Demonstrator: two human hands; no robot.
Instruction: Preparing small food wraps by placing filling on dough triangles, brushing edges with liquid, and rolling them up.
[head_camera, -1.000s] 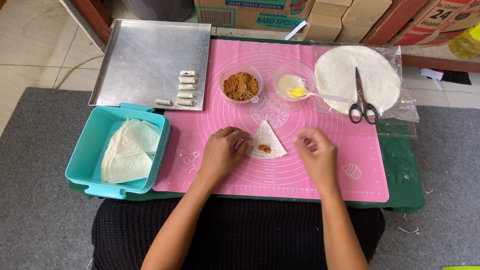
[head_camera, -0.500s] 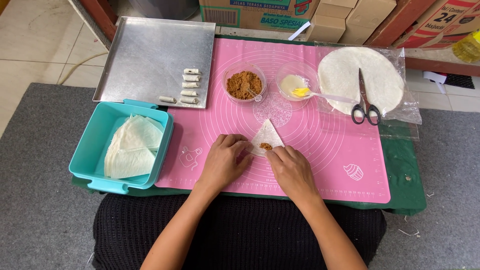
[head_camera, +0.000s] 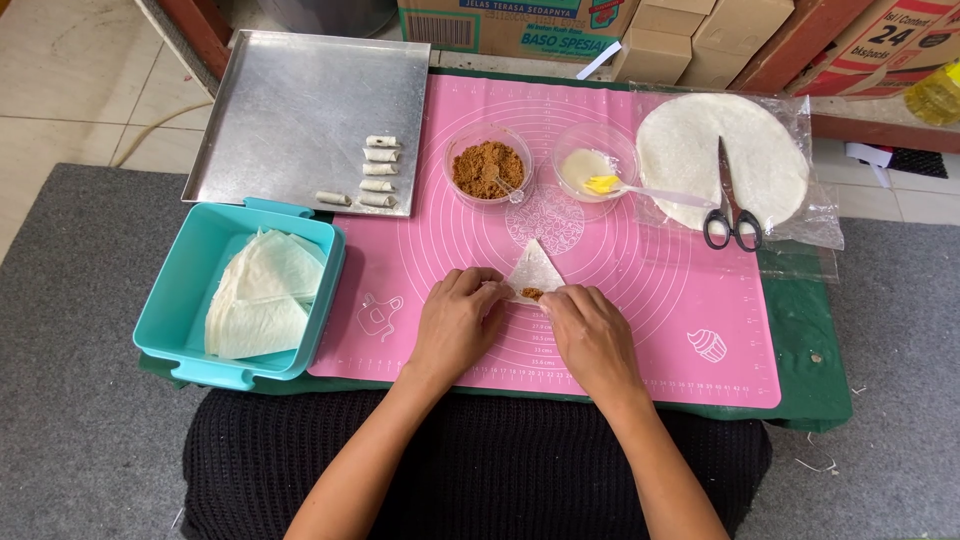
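My left hand (head_camera: 458, 318): fingertips pinch the near edge of the thin white triangular wrapper (head_camera: 535, 270).
My right hand (head_camera: 590, 332): fingers curled on the same edge, beside brown filling (head_camera: 531, 294).
Wrapper location: flat on the pink silicone mat (head_camera: 640, 300), below the clear bowl of brown filling (head_camera: 488, 168).

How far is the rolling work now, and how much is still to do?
Done: six small rolls lie on the metal tray. In hand: the left hand and right hand pinch the lower edge of a triangular wrapper with brown filling on the pink mat. Left: cut wrappers wait in the teal box, and the filling bowl is still well filled.
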